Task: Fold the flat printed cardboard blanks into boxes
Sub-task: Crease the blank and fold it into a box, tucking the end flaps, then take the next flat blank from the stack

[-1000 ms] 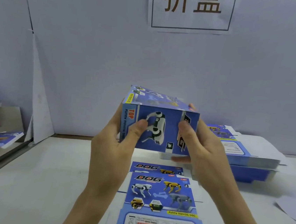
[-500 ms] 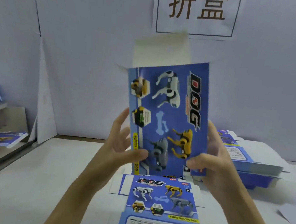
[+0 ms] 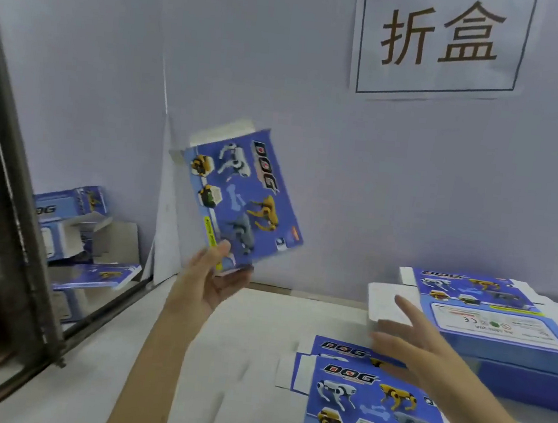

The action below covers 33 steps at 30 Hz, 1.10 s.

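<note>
Left hand (image 3: 210, 280) grips the box (image 3: 244, 197) by its lower end, thumb on the printed face. Right hand (image 3: 408, 342), fingers spread, hovers over the blanks (image 3: 377, 411).

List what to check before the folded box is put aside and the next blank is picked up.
1. Left hand grip on the folded box: holds its lower end, thumb on the front. Ok.
2. Top flap tucked in: it stands open. Not ok.
3. Right hand free: open, holds nothing, above the blanks. Ok.
4. Next flat blank ready on the table: printed side up. Ok.
5. Room among the finished boxes at left: partly hidden by the frame. Cannot tell.
</note>
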Each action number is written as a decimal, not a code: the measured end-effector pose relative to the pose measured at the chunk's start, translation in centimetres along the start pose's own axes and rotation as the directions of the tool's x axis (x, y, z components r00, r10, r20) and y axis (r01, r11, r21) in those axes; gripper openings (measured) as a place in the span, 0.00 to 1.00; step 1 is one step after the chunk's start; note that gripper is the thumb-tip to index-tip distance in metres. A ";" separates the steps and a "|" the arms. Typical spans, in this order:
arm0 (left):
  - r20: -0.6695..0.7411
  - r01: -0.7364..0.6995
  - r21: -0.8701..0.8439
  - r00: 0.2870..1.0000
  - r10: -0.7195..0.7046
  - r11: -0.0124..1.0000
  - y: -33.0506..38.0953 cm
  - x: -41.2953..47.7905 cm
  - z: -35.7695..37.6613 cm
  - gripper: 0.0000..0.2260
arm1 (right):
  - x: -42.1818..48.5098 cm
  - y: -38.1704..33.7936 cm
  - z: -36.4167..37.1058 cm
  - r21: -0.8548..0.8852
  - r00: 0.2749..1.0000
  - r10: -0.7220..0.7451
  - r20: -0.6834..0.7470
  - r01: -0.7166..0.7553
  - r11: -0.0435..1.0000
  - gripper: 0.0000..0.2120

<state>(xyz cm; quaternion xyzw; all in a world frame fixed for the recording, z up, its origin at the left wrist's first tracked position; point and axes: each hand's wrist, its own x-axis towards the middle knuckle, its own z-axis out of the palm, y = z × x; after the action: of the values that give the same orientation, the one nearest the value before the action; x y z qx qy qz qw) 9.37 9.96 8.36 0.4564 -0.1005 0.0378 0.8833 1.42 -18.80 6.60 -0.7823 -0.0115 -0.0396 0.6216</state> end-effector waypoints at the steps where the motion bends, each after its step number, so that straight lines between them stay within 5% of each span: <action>1: -0.082 -0.081 -0.160 0.994 0.069 0.984 1.1 0.9 0.1 0.05 | 0.2 0.0 0.1 0.026 1.000 0.017 -0.008 -0.016 1.000 0.34; 4: -0.325 -0.360 -0.495 0.921 0.215 0.791 3.2 3.6 0.4 0.17 | 0.4 0.5 0.2 0.075 0.998 0.066 -0.002 -0.066 0.995 0.32; 6: -0.294 -0.352 -0.297 0.918 0.266 0.887 1.9 4.0 1.2 0.28 | 0.6 1.1 0.4 0.041 0.996 0.091 0.003 -0.091 0.995 0.31; 9: 0.001 -0.177 0.249 0.983 0.183 0.952 -3.6 2.4 2.7 0.21 | 0.9 2.3 0.5 -0.207 0.992 0.116 0.050 -0.103 0.973 0.26; 11: 0.210 -0.065 0.636 0.973 -0.092 0.769 -7.5 0.9 3.5 0.15 | 1.2 3.0 0.5 -0.378 0.984 0.148 0.098 -0.101 0.920 0.24; 14: 0.262 -0.165 0.963 0.760 -0.595 0.213 -12.6 -0.7 4.1 0.24 | 1.2 3.8 0.5 -0.603 0.971 0.204 0.126 -0.089 0.793 0.22; 17: 0.271 -0.298 0.953 0.777 -0.569 0.046 -14.7 -1.0 4.4 0.33 | 1.2 4.5 0.2 -0.743 0.972 0.208 0.109 -0.059 0.667 0.22; 21: 0.179 -0.293 0.947 0.816 -0.550 -0.128 -16.1 -1.0 3.3 0.45 | 1.4 5.1 -0.1 -0.776 0.968 0.235 0.090 -0.080 0.626 0.19; 26: 0.160 -0.235 0.964 0.887 -0.432 -0.124 -15.8 -1.1 2.9 0.46 | 1.3 6.0 -0.3 -0.872 0.949 0.315 0.000 -0.154 0.464 0.14; 30: 0.228 -0.251 0.967 0.921 -0.317 -0.036 -12.1 -0.7 3.4 0.29 | 0.8 4.3 -0.7 -0.799 0.972 0.217 0.093 -0.057 0.599 0.11; 33: 0.343 -0.349 0.937 0.912 -0.227 0.012 -9.2 -1.1 3.6 0.19 | -0.1 1.9 -1.3 -0.682 0.998 0.060 0.031 -0.022 0.731 0.15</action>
<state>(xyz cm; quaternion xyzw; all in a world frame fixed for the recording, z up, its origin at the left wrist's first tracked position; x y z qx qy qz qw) 9.28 1.76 2.84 0.9337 -0.2438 0.0420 0.2590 1.33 -20.45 5.08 -0.9563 0.0052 -0.0073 0.2922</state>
